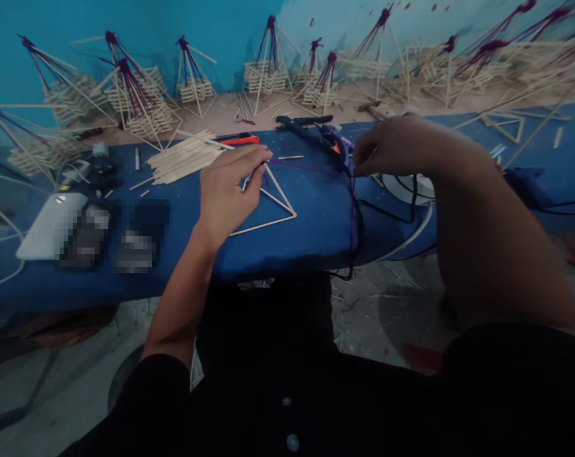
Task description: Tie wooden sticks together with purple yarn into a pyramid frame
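Note:
My left hand [233, 190] pinches the top of a small frame of thin wooden sticks [280, 187], whose triangular base rests on the blue cloth. From that top a purple thread [311, 167] runs taut to the right. My right hand [383, 149] has its fingers closed on the thread, and the rest of it hangs down over the table's front edge. Behind my left hand lies a pile of loose wooden sticks [185, 158], with an orange-handled tool [242, 141] beside it.
Stick structures with purple-wrapped tops [268, 73] line the wall. A glue gun [337, 143] and dark pliers [297, 127] lie near my right hand. Cables cross the blue cloth [306, 244]. A white pouch [52, 228] and two blurred items are at the left.

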The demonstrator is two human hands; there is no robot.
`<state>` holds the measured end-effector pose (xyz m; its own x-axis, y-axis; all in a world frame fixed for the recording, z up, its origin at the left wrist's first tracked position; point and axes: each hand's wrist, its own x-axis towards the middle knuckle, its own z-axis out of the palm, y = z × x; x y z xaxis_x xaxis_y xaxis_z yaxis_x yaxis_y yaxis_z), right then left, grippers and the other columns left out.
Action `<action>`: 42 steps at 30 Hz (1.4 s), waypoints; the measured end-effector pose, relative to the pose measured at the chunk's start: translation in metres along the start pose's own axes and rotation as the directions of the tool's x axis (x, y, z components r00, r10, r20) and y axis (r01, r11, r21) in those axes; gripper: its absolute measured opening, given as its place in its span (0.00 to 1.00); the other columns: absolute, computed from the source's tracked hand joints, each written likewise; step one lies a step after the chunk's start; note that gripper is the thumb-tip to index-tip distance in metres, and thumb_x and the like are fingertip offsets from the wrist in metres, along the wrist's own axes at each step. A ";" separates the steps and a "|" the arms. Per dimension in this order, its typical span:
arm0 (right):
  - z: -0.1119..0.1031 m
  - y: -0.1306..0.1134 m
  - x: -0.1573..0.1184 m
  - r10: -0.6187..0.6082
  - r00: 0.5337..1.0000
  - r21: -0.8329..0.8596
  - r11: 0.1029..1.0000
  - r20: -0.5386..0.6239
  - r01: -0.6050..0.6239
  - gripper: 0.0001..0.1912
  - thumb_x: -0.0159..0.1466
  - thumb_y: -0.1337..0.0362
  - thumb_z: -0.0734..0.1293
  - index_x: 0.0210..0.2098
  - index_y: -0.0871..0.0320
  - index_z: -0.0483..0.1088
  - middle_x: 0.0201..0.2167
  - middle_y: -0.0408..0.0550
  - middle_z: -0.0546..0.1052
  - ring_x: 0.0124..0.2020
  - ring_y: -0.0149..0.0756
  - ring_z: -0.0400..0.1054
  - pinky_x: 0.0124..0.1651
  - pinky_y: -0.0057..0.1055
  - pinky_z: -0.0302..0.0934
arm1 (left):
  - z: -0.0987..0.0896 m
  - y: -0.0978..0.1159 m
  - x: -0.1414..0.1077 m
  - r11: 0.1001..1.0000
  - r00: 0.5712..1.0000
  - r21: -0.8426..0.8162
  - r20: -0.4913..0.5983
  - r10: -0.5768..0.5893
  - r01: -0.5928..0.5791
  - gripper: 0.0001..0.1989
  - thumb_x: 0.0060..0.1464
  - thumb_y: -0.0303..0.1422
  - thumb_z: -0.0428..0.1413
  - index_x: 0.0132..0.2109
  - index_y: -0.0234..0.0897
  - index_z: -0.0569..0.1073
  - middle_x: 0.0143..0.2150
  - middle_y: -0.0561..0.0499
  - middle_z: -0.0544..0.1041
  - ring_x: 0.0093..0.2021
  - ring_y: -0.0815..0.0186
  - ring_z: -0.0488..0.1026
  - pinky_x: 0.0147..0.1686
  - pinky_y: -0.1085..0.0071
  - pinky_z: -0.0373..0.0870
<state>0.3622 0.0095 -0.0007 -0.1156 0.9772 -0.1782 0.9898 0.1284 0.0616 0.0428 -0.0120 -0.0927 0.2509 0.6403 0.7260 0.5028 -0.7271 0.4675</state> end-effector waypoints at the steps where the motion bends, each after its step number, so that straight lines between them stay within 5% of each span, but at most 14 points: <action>1: 0.001 0.000 0.000 -0.041 0.999 0.062 0.997 0.011 0.040 0.08 0.67 0.73 0.77 0.46 0.64 0.88 0.38 0.51 0.88 0.37 0.30 0.75 0.48 0.37 0.61 | 0.000 0.000 0.000 1.000 1.000 0.004 0.001 -0.001 0.001 0.12 0.75 0.41 0.59 0.57 0.51 0.85 0.61 0.48 0.88 0.66 0.52 0.84 0.73 0.49 0.78; 6: -0.002 -0.010 -0.007 -0.145 0.989 0.144 0.980 0.022 0.140 0.30 0.64 0.85 0.68 0.60 0.59 0.86 0.52 0.54 0.89 0.49 0.38 0.82 0.53 0.38 0.66 | -0.001 0.000 0.001 0.999 1.000 0.031 -0.001 0.008 -0.008 0.14 0.75 0.42 0.57 0.57 0.49 0.85 0.61 0.48 0.89 0.65 0.54 0.85 0.72 0.51 0.79; 11: 0.007 -0.057 -0.049 -0.107 0.960 0.179 0.971 -0.261 0.156 0.15 0.69 0.68 0.71 0.52 0.61 0.87 0.45 0.57 0.88 0.46 0.45 0.81 0.51 0.41 0.65 | 0.000 0.000 0.001 1.000 1.000 0.016 -0.003 0.005 -0.005 0.13 0.75 0.43 0.58 0.56 0.50 0.85 0.61 0.47 0.89 0.65 0.53 0.85 0.73 0.48 0.78; 14: 0.039 -0.101 -0.081 -0.218 0.956 0.345 0.897 -0.196 0.275 0.17 0.72 0.58 0.71 0.55 0.56 0.87 0.34 0.50 0.86 0.35 0.42 0.79 0.45 0.38 0.67 | 0.000 0.001 0.001 1.000 1.000 0.002 -0.004 0.006 -0.006 0.12 0.75 0.43 0.58 0.56 0.50 0.85 0.61 0.46 0.88 0.65 0.52 0.85 0.73 0.47 0.78; 16: 0.065 -0.130 -0.095 -0.248 0.958 0.331 0.901 -0.140 0.282 0.36 0.71 0.55 0.71 0.76 0.59 0.72 0.37 0.53 0.88 0.36 0.48 0.81 0.43 0.39 0.68 | 0.000 0.002 0.001 1.000 1.000 -0.003 -0.002 0.009 -0.009 0.12 0.75 0.41 0.58 0.56 0.50 0.85 0.61 0.47 0.89 0.65 0.53 0.85 0.73 0.48 0.78; 18: 0.086 -0.156 -0.102 -0.235 0.969 0.312 0.917 -0.078 0.247 0.50 0.73 0.51 0.69 0.86 0.67 0.50 0.39 0.59 0.88 0.38 0.54 0.83 0.41 0.41 0.69 | 0.000 0.003 0.001 1.000 1.000 -0.005 0.001 0.011 -0.011 0.12 0.75 0.40 0.58 0.56 0.51 0.85 0.61 0.47 0.89 0.66 0.53 0.84 0.73 0.48 0.79; 21: 0.099 -0.184 -0.099 -0.192 0.981 0.376 0.907 -0.027 0.188 0.58 0.76 0.46 0.64 0.86 0.74 0.30 0.45 0.66 0.88 0.42 0.60 0.84 0.43 0.47 0.73 | 0.000 0.002 0.002 1.000 1.000 -0.020 -0.004 0.007 -0.007 0.12 0.75 0.40 0.57 0.56 0.51 0.85 0.61 0.48 0.88 0.66 0.53 0.84 0.73 0.49 0.79; 25: 0.097 -0.205 -0.084 -0.053 0.997 0.423 0.904 -0.048 0.069 0.61 0.77 0.41 0.60 0.84 0.77 0.24 0.50 0.75 0.87 0.46 0.64 0.84 0.49 0.54 0.75 | 0.002 -0.003 0.002 0.999 1.000 -0.038 -0.002 0.009 -0.009 0.12 0.74 0.43 0.59 0.57 0.51 0.85 0.61 0.47 0.88 0.67 0.52 0.84 0.73 0.47 0.78; 32: 0.103 -0.217 -0.072 0.027 0.996 0.414 0.910 -0.081 0.009 0.61 0.77 0.34 0.56 0.85 0.77 0.32 0.50 0.76 0.86 0.46 0.63 0.84 0.46 0.52 0.74 | 0.004 -0.005 0.002 0.998 0.998 -0.034 -0.017 0.059 -0.060 0.13 0.76 0.38 0.56 0.58 0.49 0.85 0.61 0.46 0.88 0.65 0.54 0.84 0.72 0.50 0.79; 35: 0.114 -0.208 -0.078 0.048 0.972 0.422 0.905 -0.232 0.056 0.46 0.78 0.35 0.56 0.78 0.66 0.65 0.52 0.69 0.86 0.51 0.61 0.82 0.50 0.50 0.74 | 0.003 -0.006 0.002 0.997 0.997 -0.028 -0.015 0.075 -0.076 0.13 0.76 0.38 0.56 0.58 0.50 0.84 0.61 0.47 0.88 0.66 0.55 0.84 0.72 0.51 0.79; 38: 0.128 -0.192 -0.080 0.173 0.841 0.455 0.886 -0.513 0.095 0.27 0.79 0.43 0.60 0.55 0.56 0.80 0.52 0.65 0.84 0.56 0.60 0.78 0.59 0.52 0.74 | 0.003 -0.007 0.001 0.997 0.997 -0.026 -0.014 0.071 -0.072 0.13 0.76 0.39 0.56 0.58 0.51 0.84 0.61 0.48 0.88 0.66 0.54 0.84 0.72 0.49 0.79; 40: 0.136 -0.179 -0.074 0.279 0.732 0.505 0.857 -0.622 0.103 0.20 0.77 0.48 0.64 0.55 0.55 0.78 0.55 0.65 0.82 0.58 0.60 0.76 0.63 0.56 0.73 | 0.004 -0.007 0.001 0.998 0.998 -0.022 -0.015 0.061 -0.062 0.13 0.76 0.39 0.56 0.58 0.52 0.84 0.61 0.49 0.89 0.65 0.54 0.85 0.72 0.49 0.80; 42: 0.139 -0.169 -0.065 0.319 0.686 0.553 0.821 -0.654 0.145 0.19 0.75 0.54 0.66 0.60 0.55 0.76 0.57 0.63 0.82 0.58 0.58 0.77 0.64 0.56 0.74 | 0.004 -0.006 0.002 0.999 0.998 -0.018 -0.021 0.051 -0.051 0.13 0.76 0.39 0.56 0.57 0.52 0.85 0.60 0.49 0.89 0.65 0.55 0.85 0.71 0.51 0.80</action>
<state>0.2135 -0.0992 -0.1365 0.1823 0.8217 0.5400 0.8415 0.1537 -0.5180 0.0438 -0.0054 -0.0964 0.2591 0.5972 0.7591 0.4742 -0.7633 0.4387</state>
